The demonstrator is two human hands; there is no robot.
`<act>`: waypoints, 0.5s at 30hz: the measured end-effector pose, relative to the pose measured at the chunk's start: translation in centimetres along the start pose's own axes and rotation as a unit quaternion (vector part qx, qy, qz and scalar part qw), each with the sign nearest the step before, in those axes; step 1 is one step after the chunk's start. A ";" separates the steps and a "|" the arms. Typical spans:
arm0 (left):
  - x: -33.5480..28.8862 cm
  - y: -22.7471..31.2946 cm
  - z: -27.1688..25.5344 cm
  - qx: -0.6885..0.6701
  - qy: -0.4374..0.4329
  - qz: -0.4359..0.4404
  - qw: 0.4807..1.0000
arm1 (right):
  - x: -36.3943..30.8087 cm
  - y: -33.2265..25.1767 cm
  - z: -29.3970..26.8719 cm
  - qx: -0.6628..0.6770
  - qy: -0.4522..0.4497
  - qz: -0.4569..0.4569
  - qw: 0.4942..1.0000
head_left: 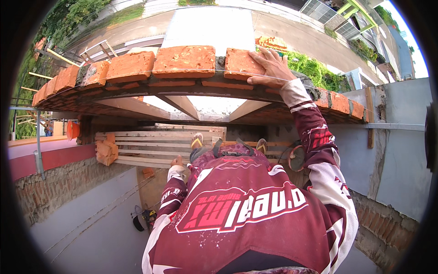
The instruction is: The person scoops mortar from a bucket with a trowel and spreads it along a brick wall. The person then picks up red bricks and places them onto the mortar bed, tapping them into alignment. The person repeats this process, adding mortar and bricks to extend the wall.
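Outdoors, seen from the head view, a brick row (130,66) crossed the upper part of the scene from left to right, bending at both ends through the wide lens. In this row, right of its middle, sat an orange brick (238,64), its visible length lying along the row; its right end was hidden. The person's right hand (272,68) clasped that covered end, fingers spread over the top and thumb low on the row's near side, so the hand was partly closed around the brick. The forearm reached up to it from the row's near side, pointing across the brick's long axis. Immediately left along the row, dark mortar (220,64) separated this brick from a longer neighbouring brick (184,61); rightward along the row, beyond the hand, lay more rough mortar (311,92). The left hand (177,160) was much farther from the brick, hanging well apart from the row on its near side, above wooden slats (150,146). Its fingers looked loosely curled, but whether they held anything could not be told. At the slats' left end, also on the row's near side, was a cluster of loose bricks (106,150). On the row's far side, green foliage (310,68) showed beyond the right wrist.
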State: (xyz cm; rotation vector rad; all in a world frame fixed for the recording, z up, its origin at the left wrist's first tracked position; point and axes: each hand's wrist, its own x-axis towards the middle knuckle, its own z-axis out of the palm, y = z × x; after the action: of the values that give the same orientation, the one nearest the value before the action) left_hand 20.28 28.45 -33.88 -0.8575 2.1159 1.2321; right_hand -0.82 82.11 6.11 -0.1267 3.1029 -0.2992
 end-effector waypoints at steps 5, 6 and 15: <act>-0.1 0.2 0.2 0.043 0.003 0.013 0.999 | 1.5 -4.1 0.5 -0.062 0.144 -0.031 0.987; 0.1 0.0 0.2 0.058 0.009 0.010 0.998 | 2.2 -5.2 0.9 -0.044 0.151 -0.051 0.986; 0.3 0.2 -0.5 0.043 -0.019 0.024 0.999 | 3.5 -12.3 4.4 -0.013 0.207 -0.096 0.974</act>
State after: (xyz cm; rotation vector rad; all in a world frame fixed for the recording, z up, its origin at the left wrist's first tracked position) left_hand 19.90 28.00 -33.75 -0.7453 2.1538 1.1630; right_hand -3.20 68.99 4.06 -0.4191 3.5142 -0.3254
